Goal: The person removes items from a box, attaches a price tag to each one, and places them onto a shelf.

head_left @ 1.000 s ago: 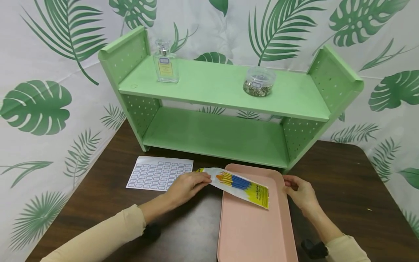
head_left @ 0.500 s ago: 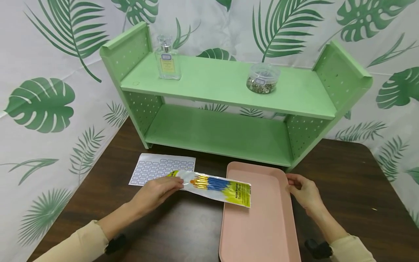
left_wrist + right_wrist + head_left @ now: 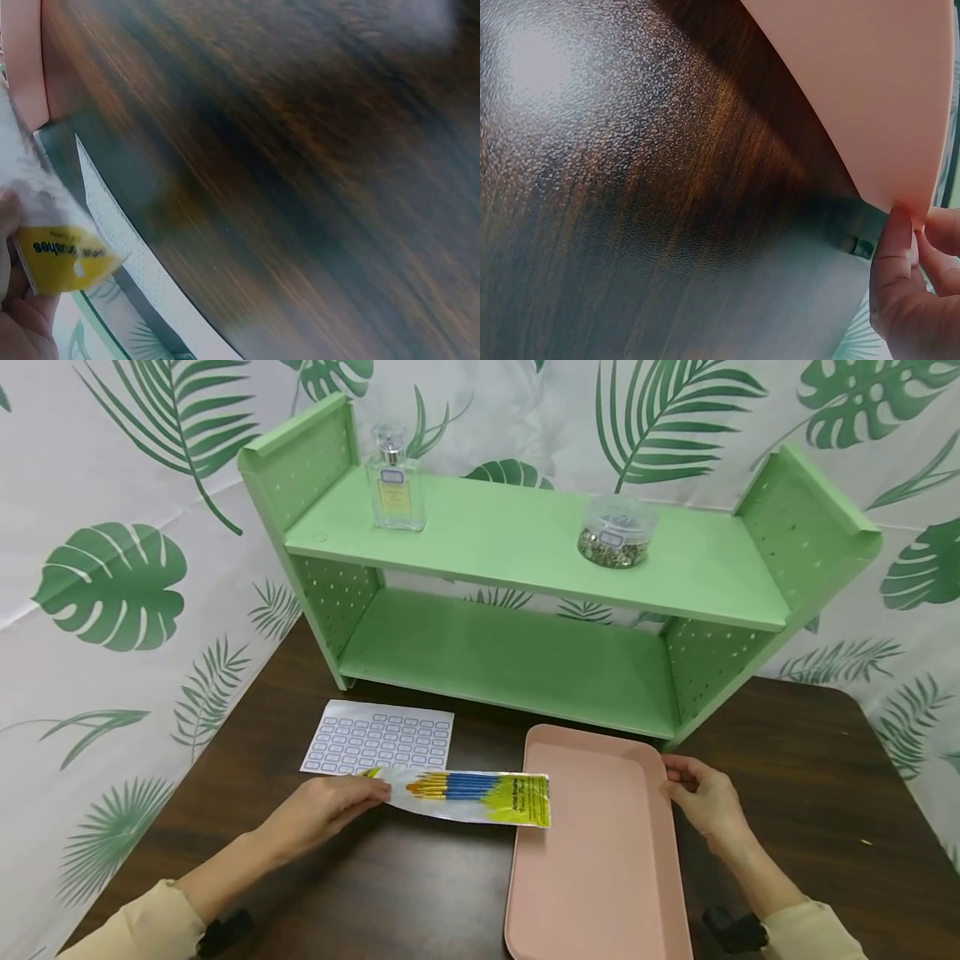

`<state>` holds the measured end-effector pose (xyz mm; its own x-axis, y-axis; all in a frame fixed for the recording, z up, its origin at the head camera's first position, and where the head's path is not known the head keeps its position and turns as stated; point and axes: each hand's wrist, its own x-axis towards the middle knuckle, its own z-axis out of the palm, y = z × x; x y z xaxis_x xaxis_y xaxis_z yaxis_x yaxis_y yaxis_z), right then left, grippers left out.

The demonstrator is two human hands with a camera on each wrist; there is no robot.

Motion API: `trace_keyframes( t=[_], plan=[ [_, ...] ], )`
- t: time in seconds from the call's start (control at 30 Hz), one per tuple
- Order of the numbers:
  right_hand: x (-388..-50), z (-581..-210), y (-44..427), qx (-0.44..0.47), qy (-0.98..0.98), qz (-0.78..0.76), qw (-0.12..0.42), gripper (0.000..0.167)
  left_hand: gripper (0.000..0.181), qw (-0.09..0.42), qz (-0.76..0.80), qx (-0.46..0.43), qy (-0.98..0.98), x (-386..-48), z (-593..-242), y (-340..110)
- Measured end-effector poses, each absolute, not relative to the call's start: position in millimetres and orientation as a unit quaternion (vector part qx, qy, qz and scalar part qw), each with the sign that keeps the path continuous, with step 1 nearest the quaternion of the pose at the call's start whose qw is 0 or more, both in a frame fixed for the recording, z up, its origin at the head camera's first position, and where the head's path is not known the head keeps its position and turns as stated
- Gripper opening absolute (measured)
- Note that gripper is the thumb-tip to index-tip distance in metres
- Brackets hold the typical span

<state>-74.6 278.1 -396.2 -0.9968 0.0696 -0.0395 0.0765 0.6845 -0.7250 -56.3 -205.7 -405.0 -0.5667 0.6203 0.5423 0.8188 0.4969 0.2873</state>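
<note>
Clearly, left hand [image 3: 318,810] grips packet [image 3: 468,797] — "Artist Brushes."

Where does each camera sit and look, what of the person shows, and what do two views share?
Head: on the head, facing forward and down at green shelf, pink tray and brush pack; left hand, right hand and sleeves show.
Left wrist: on that wrist, facing the tabletop and the brush pack's end; left hand partly shows.
Right wrist: on that wrist, facing the tabletop and pink tray; right hand partly shows.
Both wrist views share tabletop and pink tray.
</note>
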Motion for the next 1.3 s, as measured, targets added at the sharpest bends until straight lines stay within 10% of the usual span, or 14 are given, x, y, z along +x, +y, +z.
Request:
trace_keyframes(
  t=[0.27,1.3],
  plan=[
    [-76,-397,278,0.037,0.919,-0.392,0.0,0.033,0.008,0.161,-0.263,-0.442,-0.842,-54,-407,-221],
    [-76,-396,278,0.038,0.918,-0.394,0.008,0.034,0.008,-0.022,-0.273,-0.421,-0.865,-54,-417,-253]
  ],
)
